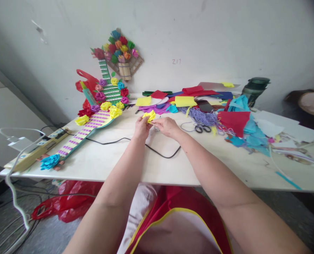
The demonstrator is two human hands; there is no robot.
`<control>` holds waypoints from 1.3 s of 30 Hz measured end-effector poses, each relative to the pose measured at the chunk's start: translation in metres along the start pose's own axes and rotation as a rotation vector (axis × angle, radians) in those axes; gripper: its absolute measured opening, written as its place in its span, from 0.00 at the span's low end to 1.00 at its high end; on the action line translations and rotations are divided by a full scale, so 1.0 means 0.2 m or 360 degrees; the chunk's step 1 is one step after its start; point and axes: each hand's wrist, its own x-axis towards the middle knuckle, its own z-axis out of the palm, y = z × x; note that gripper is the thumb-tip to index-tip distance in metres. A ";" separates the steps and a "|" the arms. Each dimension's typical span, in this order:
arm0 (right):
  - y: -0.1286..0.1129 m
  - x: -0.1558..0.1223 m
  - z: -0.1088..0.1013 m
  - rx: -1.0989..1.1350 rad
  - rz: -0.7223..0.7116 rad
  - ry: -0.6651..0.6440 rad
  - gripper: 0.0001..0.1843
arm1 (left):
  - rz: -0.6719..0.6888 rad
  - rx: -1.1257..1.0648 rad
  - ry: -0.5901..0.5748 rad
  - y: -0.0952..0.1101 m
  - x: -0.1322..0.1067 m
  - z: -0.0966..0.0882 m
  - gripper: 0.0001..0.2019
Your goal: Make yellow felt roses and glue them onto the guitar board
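Note:
Over the middle of the table, my left hand is closed around the base of a yellow crepe-paper flower. Close beside it my right hand pinches a thin pale piece at the flower's underside; whether this is a stem, a strip or a thread is too small to tell. The ruffled petals face up, above the fingers. To the left lies a guitar-shaped craft with purple stripes and several paper flowers along its edge. Behind it, a green striped guitar-shaped craft leans upright.
Black-handled scissors lie right of my hands by purple yarn. Coloured paper sheets line the wall. A dark bottle stands at the back right. A black cable crosses the table from a power strip.

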 end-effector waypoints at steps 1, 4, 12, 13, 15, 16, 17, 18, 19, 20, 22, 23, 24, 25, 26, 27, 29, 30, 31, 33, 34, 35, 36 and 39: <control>0.01 0.01 0.01 0.0070 0.0018 0.0002 0.20 | 0.0004 0.0005 0.0005 0.00 0.00 0.00 0.12; 0.02 0.03 0.03 0.0291 0.0070 -0.0001 0.19 | 0.0025 0.0029 0.0008 -0.01 0.00 0.01 0.13; 0.04 0.04 0.06 0.0603 0.0127 0.0009 0.16 | 0.0071 0.0093 0.0022 -0.03 0.01 0.01 0.15; 0.04 0.04 0.06 0.0585 0.0126 0.0015 0.16 | 0.0077 0.0095 0.0011 -0.03 0.01 0.00 0.16; 0.03 0.03 0.05 0.0523 0.0123 0.0018 0.16 | 0.0088 0.0098 -0.0007 -0.03 0.01 0.00 0.17; 0.03 0.03 0.04 0.0481 0.0122 0.0015 0.16 | 0.0093 0.0103 -0.0007 -0.03 0.01 0.00 0.17; 0.02 0.03 0.03 0.0431 0.0120 0.0010 0.17 | 0.0097 0.0108 -0.0002 -0.03 0.01 0.00 0.17; 0.02 0.02 0.02 0.0370 0.0118 0.0006 0.17 | 0.0102 0.0113 0.0005 -0.03 0.01 0.00 0.18; 0.01 0.02 0.01 0.0300 0.0113 0.0004 0.18 | 0.0108 0.0119 0.0013 -0.03 0.01 0.00 0.18; 0.00 0.01 0.01 0.0222 0.0107 0.0003 0.18 | 0.0113 0.0124 0.0017 -0.03 0.01 0.00 0.18; -0.01 0.00 -0.01 0.0062 0.0090 0.0004 0.18 | 0.0121 0.0129 0.0027 -0.03 0.01 0.00 0.19; -0.02 -0.01 -0.01 -0.0009 0.0075 0.0005 0.19 | 0.0125 0.0132 0.0031 -0.03 0.01 0.00 0.18; -0.02 -0.01 -0.02 -0.0072 0.0058 0.0008 0.19 | 0.0129 0.0137 0.0035 -0.03 0.01 0.00 0.18; -0.03 -0.02 -0.02 -0.0126 0.0037 0.0011 0.20 | 0.0134 0.0145 0.0039 -0.02 0.01 0.00 0.17; -0.04 -0.02 -0.02 -0.0173 0.0014 0.0017 0.20 | 0.0141 0.0154 0.0043 -0.02 0.01 0.00 0.17; -0.04 -0.03 -0.02 -0.0216 -0.0010 0.0024 0.21 | 0.0147 0.0165 0.0050 -0.02 0.01 0.00 0.16; -0.05 -0.04 -0.03 -0.0292 -0.0043 0.0025 0.22 | 0.0152 0.0185 0.0068 -0.02 0.01 0.00 0.15; -0.06 -0.04 -0.03 -0.0321 -0.0052 0.0019 0.22 | 0.0153 0.0193 0.0078 -0.02 0.01 0.00 0.15; -0.06 -0.04 -0.03 -0.0342 -0.0056 0.0010 0.22 | 0.0154 0.0202 0.0087 -0.02 0.01 0.00 0.15; -0.06 -0.05 -0.03 -0.0354 -0.0055 -0.0010 0.22 | 0.0158 0.0222 0.0091 -0.02 0.01 0.00 0.16; -0.06 -0.05 -0.03 -0.0346 -0.0058 -0.0016 0.23 | 0.0161 0.0234 0.0089 -0.02 0.01 0.00 0.16; -0.05 -0.04 -0.03 -0.0329 -0.0063 -0.0018 0.23 | 0.0163 0.0246 0.0086 -0.03 0.01 0.00 0.16; -0.05 -0.04 -0.03 -0.0309 -0.0068 -0.0023 0.23 | 0.0165 0.0254 0.0083 -0.03 0.01 0.00 0.16; -0.04 -0.03 -0.02 -0.0252 -0.0055 -0.0035 0.23 | 0.0163 0.0257 0.0076 -0.03 0.01 0.00 0.16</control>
